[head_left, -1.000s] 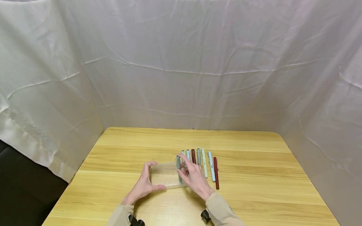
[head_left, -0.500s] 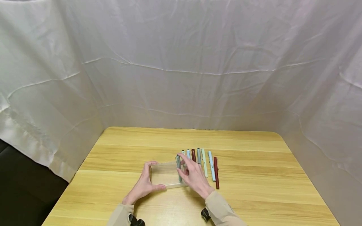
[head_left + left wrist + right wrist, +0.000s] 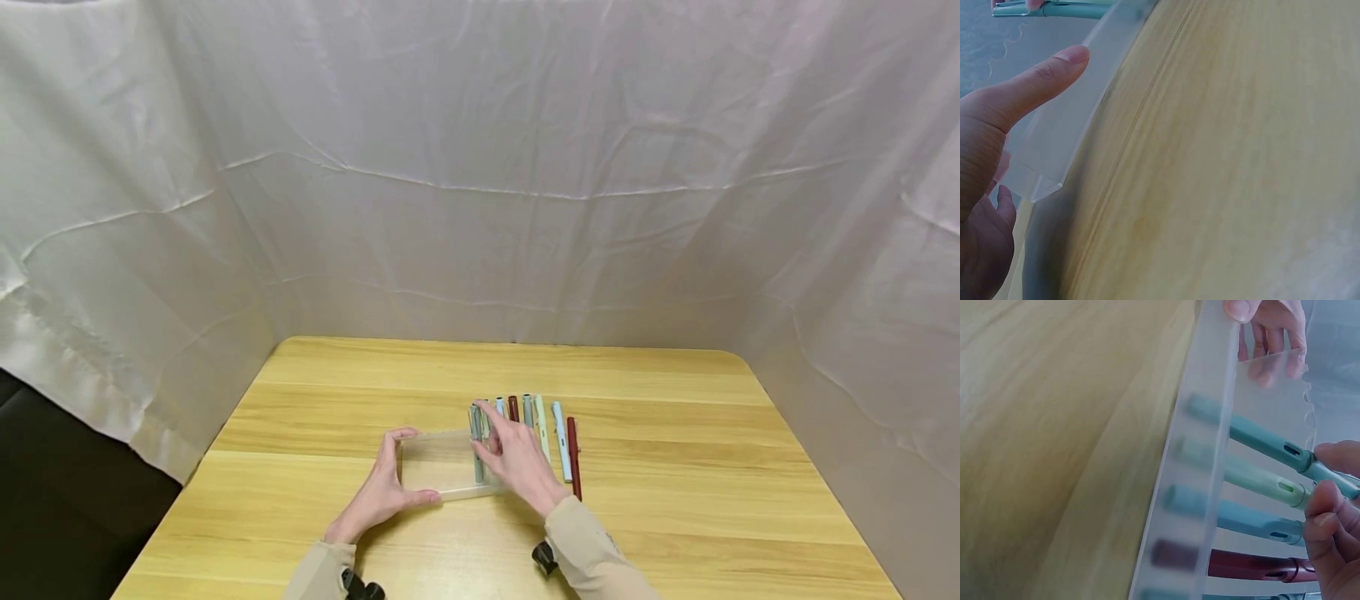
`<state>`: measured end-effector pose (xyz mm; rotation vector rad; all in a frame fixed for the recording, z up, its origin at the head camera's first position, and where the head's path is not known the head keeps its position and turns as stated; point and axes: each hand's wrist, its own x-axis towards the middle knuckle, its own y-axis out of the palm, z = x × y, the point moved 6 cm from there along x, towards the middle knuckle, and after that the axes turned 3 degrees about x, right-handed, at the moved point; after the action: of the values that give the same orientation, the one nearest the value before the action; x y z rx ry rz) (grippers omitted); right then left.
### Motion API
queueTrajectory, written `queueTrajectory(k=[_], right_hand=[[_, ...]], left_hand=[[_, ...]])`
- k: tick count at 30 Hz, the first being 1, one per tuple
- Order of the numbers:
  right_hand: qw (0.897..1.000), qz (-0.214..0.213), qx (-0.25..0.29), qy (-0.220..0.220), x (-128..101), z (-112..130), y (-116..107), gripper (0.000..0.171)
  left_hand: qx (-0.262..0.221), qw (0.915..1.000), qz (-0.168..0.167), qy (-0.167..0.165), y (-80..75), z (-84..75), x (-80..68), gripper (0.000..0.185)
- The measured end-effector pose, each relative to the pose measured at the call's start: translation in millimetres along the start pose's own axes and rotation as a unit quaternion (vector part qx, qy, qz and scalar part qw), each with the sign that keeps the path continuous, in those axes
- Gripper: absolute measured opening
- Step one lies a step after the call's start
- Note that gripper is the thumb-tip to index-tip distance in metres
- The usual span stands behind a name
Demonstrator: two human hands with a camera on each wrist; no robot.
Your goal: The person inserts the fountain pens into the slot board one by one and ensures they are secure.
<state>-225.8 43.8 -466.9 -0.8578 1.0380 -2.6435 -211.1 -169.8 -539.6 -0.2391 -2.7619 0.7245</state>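
Note:
My left hand [image 3: 382, 490] grips the left end of a frosted clear plastic tray [image 3: 467, 493], thumb on the front wall and fingers round the far side. The tray's scalloped edge shows in the right wrist view. My right hand [image 3: 522, 467] pinches a teal pen [image 3: 1266, 440] near its upper end between thumb and fingers; the pen's lower end is behind the frosted front wall. Beside it in the tray lie a light green pen [image 3: 1257, 477], a light blue pen [image 3: 1254, 520] and a dark red pen [image 3: 1247, 564]. The right hand hides the tray's right part in the head view.
Right of my right hand lie another light green pen [image 3: 543, 433], a light blue pen [image 3: 562, 443] and a dark red pen [image 3: 574, 460]. A wooden table [image 3: 675, 467] carries everything. Pale cloth [image 3: 525, 167] hangs round its back and sides.
My right hand has shifted slightly right and away from me, bringing the teal pen closer to the light green pen beside it. The left hand and tray stay in place.

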Motion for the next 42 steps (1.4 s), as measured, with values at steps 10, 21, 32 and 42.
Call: queueTrajectory(k=[10,21,32,42], right_hand=[[0.999,0.031,-0.008,0.038,3.4,-3.4,2.1,0.061],[0.998,0.039,-0.009,0.045,4.1,-3.4,3.4,0.062],[0.997,0.053,0.006,0.058,4.3,-4.7,4.8,0.062],[0.997,0.054,0.004,0.057,4.2,-5.2,5.5,0.062]], left_hand=[[-0.009,0.9999,0.005,-0.009,0.6,-1.9,0.4,0.102],[-0.008,1.0,0.001,-0.005,0.3,-1.8,-0.2,0.1],[-0.013,0.9999,0.0,-0.01,0.0,-0.4,0.1,0.103],[-0.012,0.9999,0.001,-0.009,-0.6,-1.6,-0.7,0.101]])
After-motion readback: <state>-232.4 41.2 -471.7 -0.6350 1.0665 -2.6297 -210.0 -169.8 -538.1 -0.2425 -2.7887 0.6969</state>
